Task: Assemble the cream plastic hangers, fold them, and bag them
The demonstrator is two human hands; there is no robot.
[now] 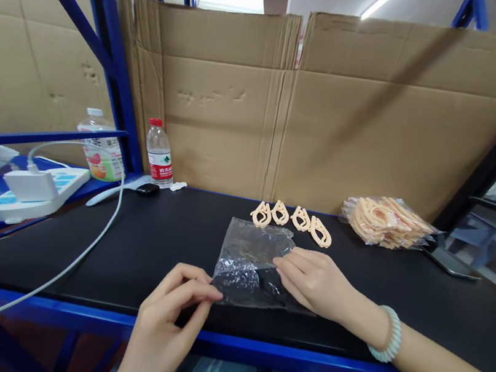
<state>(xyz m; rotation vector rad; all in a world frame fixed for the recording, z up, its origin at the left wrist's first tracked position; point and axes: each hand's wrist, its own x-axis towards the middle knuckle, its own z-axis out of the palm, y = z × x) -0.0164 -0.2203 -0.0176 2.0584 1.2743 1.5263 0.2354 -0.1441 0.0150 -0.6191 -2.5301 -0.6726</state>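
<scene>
A clear plastic bag (245, 266) lies flat on the black tabletop in front of me. My left hand (175, 315) pinches its lower left corner between thumb and fingers. On the bag's right side, my right hand (313, 279) has its fingers closed on the film, and a pale coiled band circles that wrist. Just beyond the bag, several cream folding hangers (280, 213) lie in a loose row, touched by neither hand. Farther right sits a clear bag packed with more cream hangers (387, 222).
A red-capped water bottle (159, 154) and a larger drink bottle (102, 145) stand at the back left. A charger is plugged into a power strip (23, 193), its white cable (94, 244) looping over the table's left part. Cardboard panels (223, 101) wall the back.
</scene>
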